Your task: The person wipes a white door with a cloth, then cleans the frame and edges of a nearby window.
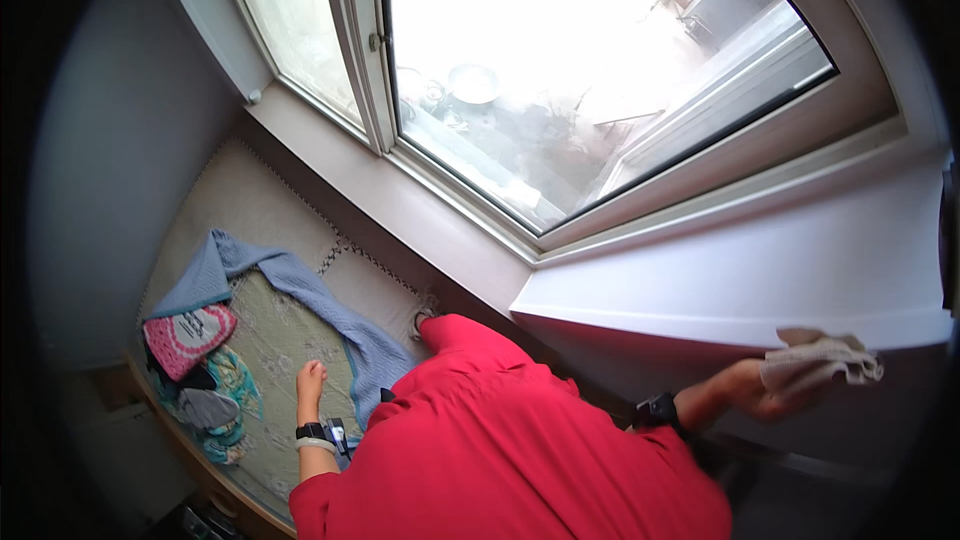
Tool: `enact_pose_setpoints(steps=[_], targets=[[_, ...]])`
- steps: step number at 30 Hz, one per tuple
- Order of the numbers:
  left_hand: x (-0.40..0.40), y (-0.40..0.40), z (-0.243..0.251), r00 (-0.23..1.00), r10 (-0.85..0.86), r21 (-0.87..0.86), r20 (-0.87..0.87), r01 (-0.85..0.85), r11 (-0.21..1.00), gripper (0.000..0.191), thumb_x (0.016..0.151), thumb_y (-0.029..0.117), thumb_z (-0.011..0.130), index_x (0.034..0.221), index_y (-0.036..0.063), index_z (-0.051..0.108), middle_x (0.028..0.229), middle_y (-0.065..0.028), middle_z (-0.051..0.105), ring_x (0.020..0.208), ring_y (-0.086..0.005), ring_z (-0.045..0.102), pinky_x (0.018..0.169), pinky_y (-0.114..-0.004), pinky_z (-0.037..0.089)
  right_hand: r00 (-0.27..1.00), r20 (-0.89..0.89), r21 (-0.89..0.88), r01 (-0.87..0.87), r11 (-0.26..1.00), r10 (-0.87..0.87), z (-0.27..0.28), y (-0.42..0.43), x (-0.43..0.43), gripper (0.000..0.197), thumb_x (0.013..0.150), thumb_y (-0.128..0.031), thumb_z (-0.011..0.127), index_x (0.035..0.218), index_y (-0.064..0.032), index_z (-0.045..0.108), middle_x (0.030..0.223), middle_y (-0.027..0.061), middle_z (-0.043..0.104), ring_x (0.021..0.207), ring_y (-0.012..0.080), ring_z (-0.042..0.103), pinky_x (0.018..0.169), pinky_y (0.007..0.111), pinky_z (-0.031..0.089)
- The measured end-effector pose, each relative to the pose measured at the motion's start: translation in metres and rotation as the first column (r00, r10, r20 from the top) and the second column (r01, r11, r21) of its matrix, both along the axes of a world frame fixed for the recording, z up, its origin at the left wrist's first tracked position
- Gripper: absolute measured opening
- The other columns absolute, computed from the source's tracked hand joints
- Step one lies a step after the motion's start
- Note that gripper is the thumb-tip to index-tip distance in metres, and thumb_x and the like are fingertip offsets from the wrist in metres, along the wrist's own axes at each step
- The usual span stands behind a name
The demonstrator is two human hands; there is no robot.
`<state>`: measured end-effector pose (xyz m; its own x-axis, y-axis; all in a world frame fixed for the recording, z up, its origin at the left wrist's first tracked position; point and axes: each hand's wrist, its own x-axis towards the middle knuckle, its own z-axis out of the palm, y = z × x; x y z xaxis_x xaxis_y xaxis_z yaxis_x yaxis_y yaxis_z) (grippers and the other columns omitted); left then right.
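My right hand [765, 394] is at the right, gripping a crumpled pale cloth [814, 367] near the edge of the white window sill [720, 277]. A dark wrist device sits on that arm. My left hand [312, 375] hangs at the lower left above a green patterned bed cover [281, 330], its fingers curled; nothing shows in it. A dark band and a pale bangle circle the left wrist. Before me stands a window [525, 90] with a light frame and a small handle [376, 41].
A blue quilted cloth [315, 300] lies bunched across the bed. Left of it are a pink and white textile [189, 337], a grey cloth [208, 409] and teal patterned fabric [238, 382]. The bed's wooden edge [232, 514] curves along the lower left. A grey wall [112, 202] rises at the left.
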<state>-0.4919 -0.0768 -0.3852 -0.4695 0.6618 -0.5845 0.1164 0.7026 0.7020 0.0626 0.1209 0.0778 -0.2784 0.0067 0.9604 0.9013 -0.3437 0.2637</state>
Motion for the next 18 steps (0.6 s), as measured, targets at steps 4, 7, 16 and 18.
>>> enact_pose_setpoints(steps=[4,7,16,18], targets=[[-0.030,0.174,0.064,0.921,-0.277,0.173,-0.272,0.331,0.928,0.023,0.085,0.017,0.051,0.100,0.0002,0.056,0.082,-0.0080,0.063,0.067,-0.0134,0.059,0.060,-0.024,0.047,0.902,-0.078,0.042,0.428,0.903,-0.424,-0.017,-0.011,0.009,0.038,0.090,-0.020,0.042,0.116,0.0074,0.048,0.118,0.0239,0.048,0.104,0.0316,0.052,0.086,0.036,0.044],[-0.020,0.300,0.118,0.901,-0.314,0.295,-0.299,0.400,0.868,0.025,0.084,0.017,0.052,0.099,-0.0007,0.057,0.078,-0.0089,0.063,0.071,-0.0145,0.060,0.066,-0.026,0.047,0.970,-0.157,0.112,0.203,0.973,-0.185,-0.023,-0.010,0.014,0.037,0.089,-0.017,0.046,0.114,0.0105,0.047,0.119,0.0242,0.047,0.106,0.0291,0.051,0.086,0.034,0.044],[0.037,0.498,0.289,0.925,-0.188,0.707,-0.330,0.374,0.601,0.028,0.089,0.013,0.048,0.112,-0.0033,0.051,0.100,-0.0094,0.060,0.093,-0.0139,0.056,0.082,-0.025,0.044,0.940,-0.290,0.284,-0.096,0.954,0.181,-0.016,0.010,0.000,0.029,0.088,-0.008,0.046,0.111,0.0098,0.049,0.112,0.0204,0.052,0.091,0.0235,0.056,0.076,0.030,0.048],[0.043,0.512,0.335,0.903,-0.140,0.773,-0.406,0.421,0.475,0.028,0.090,0.013,0.046,0.113,-0.0028,0.049,0.104,-0.0108,0.059,0.098,-0.0154,0.055,0.085,-0.025,0.043,0.919,-0.307,0.311,-0.148,0.939,0.247,-0.010,0.022,-0.010,0.030,0.088,-0.009,0.047,0.112,0.0095,0.047,0.113,0.0201,0.051,0.093,0.0230,0.056,0.077,0.030,0.047]])
